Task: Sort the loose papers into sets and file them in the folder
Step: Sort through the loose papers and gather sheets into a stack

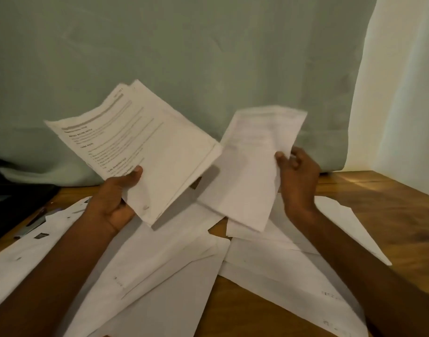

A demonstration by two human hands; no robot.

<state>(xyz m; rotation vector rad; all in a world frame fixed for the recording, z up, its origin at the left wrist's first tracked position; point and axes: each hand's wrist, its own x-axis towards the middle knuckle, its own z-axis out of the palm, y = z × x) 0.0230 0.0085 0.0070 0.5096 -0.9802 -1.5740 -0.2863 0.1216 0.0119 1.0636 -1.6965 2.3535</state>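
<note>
**Papers held in both hands**

Below your hands, loose papers (174,271) cover the wooden table (391,198). Your left hand (116,198) grips a printed stack (140,144), thumb on top. Your right hand (298,176) pinches a single blurred sheet (252,166).

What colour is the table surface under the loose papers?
Warm brown wood grain, seen best on the bare table at right in the head view.

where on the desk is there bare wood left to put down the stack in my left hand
Bare wooden table shows at the far right, between the white curtain and the spread loose sheets. A small wedge shows at the near edge between two sheets. The middle and left are crowded with paper; a dark object fills the far left.
</note>
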